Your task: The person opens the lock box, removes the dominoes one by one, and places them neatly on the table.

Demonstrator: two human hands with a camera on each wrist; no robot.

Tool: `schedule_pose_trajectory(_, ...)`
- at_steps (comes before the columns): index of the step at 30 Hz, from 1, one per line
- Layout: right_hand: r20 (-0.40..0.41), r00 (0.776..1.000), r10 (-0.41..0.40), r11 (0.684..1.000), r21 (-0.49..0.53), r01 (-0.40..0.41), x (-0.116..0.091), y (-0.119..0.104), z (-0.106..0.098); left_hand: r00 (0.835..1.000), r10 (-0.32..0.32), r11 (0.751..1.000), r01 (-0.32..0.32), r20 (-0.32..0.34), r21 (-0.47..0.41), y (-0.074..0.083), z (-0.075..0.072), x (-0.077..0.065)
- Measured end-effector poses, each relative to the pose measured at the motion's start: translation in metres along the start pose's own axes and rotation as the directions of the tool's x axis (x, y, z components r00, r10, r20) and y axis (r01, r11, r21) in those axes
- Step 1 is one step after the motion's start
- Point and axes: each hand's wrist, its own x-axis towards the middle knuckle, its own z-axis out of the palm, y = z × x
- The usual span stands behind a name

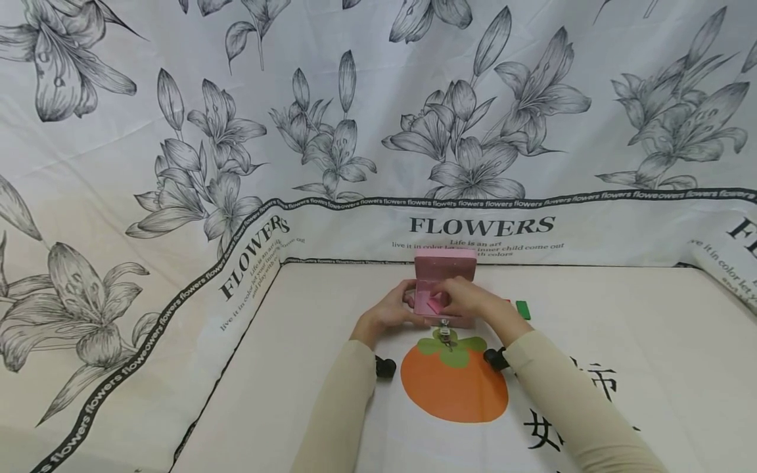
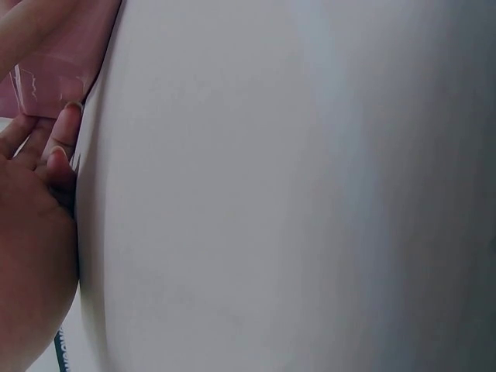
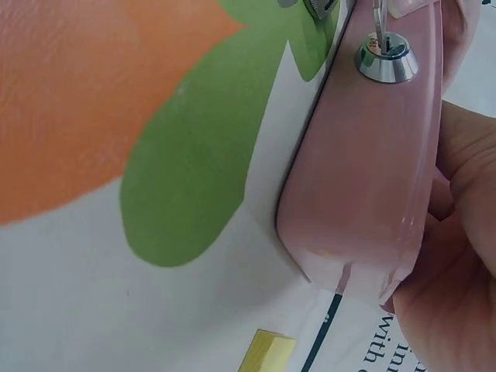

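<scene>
Nearest the body, short of all the fingers, an orange fruit print point(image 1: 455, 394) spreads on the white tabletop point(image 1: 307, 315). Past it, on the near side of the fingertips, a key point(image 3: 380, 19) stands in the round lock point(image 3: 387, 70) of the pink box point(image 3: 356, 170). The box sits between the two hands. The left hand point(image 1: 390, 309) grips its left side, fingers bent against the wall – bracing it, I judge. The right hand point(image 1: 465, 299) reaches over the right part, fingers bent down inside, with a brighter pink piece point(image 1: 436, 303) at their tips; it looks pinched, though the knuckles hide part of the contact. To the right of those fingers, outside the box, lie a yellow block point(image 3: 267, 353) and a green block point(image 1: 523, 310). Beyond the fingertips the lid point(image 1: 446, 268) stands raised, and farther off hangs the flower-printed curtain point(image 1: 349, 230).

The step in hand seems to be moving the pink piece into or out of the box – which way, I cannot tell. Placing it would call for loosening the right fingertips low down, then drawing back clear of the lid; removing it, for a firm pinch and a straight lift while the left fingers steady the wall.
</scene>
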Motion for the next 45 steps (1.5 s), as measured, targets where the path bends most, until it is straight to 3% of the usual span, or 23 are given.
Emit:
schedule_pose_trajectory(24,-0.025,0.999,0.035,0.999,-0.033,-0.036,0.008,-0.006,0.005,1.0,0.003,1.0,-0.003,-0.008,-0.009,0.003,-0.001,-0.002)
schedule_pose_trajectory(38,-0.158,0.979,0.127,0.988,0.102,-0.112,-0.002,-0.007,0.004,1.0,-0.024,1.0,0.024,-0.006,-0.005,0.004,0.001,-0.002)
schedule_pose_trajectory(45,-0.204,0.973,0.108,0.985,0.158,-0.076,-0.011,-0.009,0.0,1.0,-0.016,1.0,0.016,-0.003,-0.021,0.006,0.001,-0.002)
